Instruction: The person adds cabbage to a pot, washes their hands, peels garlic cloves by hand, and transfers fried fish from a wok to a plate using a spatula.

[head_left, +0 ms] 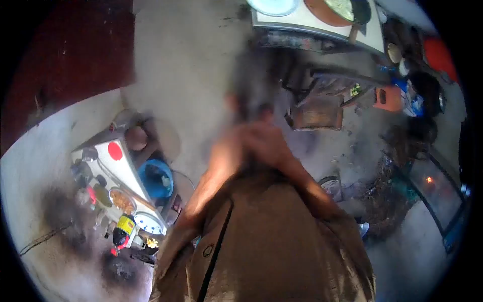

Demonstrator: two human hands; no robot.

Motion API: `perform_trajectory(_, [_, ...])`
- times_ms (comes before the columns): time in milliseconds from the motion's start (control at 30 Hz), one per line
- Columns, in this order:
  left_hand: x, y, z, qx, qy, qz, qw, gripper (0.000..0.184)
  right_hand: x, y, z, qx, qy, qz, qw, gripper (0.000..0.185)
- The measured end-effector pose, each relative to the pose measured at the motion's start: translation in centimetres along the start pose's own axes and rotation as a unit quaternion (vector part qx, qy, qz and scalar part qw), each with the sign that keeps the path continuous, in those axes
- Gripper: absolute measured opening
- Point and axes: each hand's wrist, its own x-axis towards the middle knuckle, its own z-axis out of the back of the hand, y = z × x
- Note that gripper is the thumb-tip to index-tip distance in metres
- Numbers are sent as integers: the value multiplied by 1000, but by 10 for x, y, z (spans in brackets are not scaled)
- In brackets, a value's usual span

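Both of my hands are close together in front of my brown jacket [282,236], smeared by motion. My left hand [231,146] and my right hand [266,141] appear closed at the near end of a dark, blurred thing [256,80]. It stretches away from me above the grey floor. Its kind cannot be made out, and most of the fingers are lost in the blur.
At left, a table [126,163] bears a red disc [115,150], a plate of brown food [122,201] and a dark bottle [122,231]. A blue bucket [155,179] stands beside it. Ahead are a white-topped table [282,19] with a pan [327,15], and a low wooden chair [317,113].
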Motion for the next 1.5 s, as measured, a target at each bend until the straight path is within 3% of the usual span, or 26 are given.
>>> perform_trajectory(33, [5, -15, 4, -66, 27, 8, 997, 34, 0, -11, -1, -28, 10, -1, 1000, 18])
perform_trajectory(200, [8, -33, -12, -95, 69, 57, 991, 34, -11, -17, 23, -66, -7, 45, 997, 20])
perform_trajectory(267, [13, -14, -32, 2, 60, 54, 997, 34, -8, -33, 32, -57, -19, 52, 997, 19])
perform_trajectory(367, [23, -21, -41, 42, 57, 1, 997, 35, -12, -22, 40, -70, -76, 28, 994, 18])
perform_trajectory(500, [48, -28, -35, 4, 72, 30, 997, 34, 0, -30, 40, -77, -108, 31, 991, 17])
perform_trajectory(567, [62, 2, -36, 22, 20, -107, 994, 30, 19, -32, 39, -39, -95, 12, 995, 16])
perform_trajectory(667, [90, 49, -23, -107, 42, -22, 993, 26, 59, -41, 29, 96, -143, -84, 981, 14])
perform_trajectory(700, [108, 67, -17, -161, 30, -2, 987, 26, 82, -64, 27, 90, -145, -76, 982, 14])
perform_trajectory(767, [143, 102, -5, -268, 0, 35, 963, 26, 118, -127, 16, 287, -180, -105, 935, 15])
perform_trajectory(800, [160, 123, 1, -429, 13, 81, 900, 27, 141, -108, 19, 200, -182, -194, 943, 15])
perform_trajectory(900, [206, 223, -16, -382, -30, 28, 923, 28, 221, -235, 18, 156, -150, -303, 928, 13])
perform_trajectory(967, [224, 272, -33, -554, -25, 145, 820, 26, 280, -373, 37, 97, -160, -187, 964, 15])
perform_trajectory(1033, [246, 338, -64, -545, -38, 145, 825, 26, 357, -449, 72, 250, -173, -287, 909, 31])
perform_trajectory(1067, [250, 365, -79, -532, -38, 146, 833, 25, 400, -496, 90, 275, -225, -311, 881, 32])
perform_trajectory(1100, [250, 385, -90, -535, -43, 154, 829, 25, 432, -520, 100, 245, -241, -307, 888, 31])
perform_trajectory(1167, [269, 406, -105, -672, -41, 167, 720, 25, 488, -550, 112, 165, -249, -265, 917, 28])
perform_trajectory(1200, [278, 405, -104, -674, -46, 166, 718, 25, 510, -563, 121, 145, -254, -246, 924, 27])
perform_trajectory(1233, [278, 397, -99, -531, -48, 133, 835, 26, 527, -576, 125, 132, -252, -235, 929, 25])
perform_trajectory(1300, [276, 391, -92, -357, -50, 116, 926, 26, 554, -594, 130, 119, -250, -219, 936, 22])
perform_trajectory(1333, [286, 394, -94, -545, -73, 153, 821, 27, 565, -601, 134, 109, -253, -206, 939, 21])
perform_trajectory(1367, [290, 399, -97, -708, -96, 180, 677, 27, 573, -607, 134, 100, -252, -198, 942, 20])
perform_trajectory(1500, [305, 398, -102, -733, -104, 159, 654, 27, 591, -612, 145, 85, -248, -182, 948, 15])
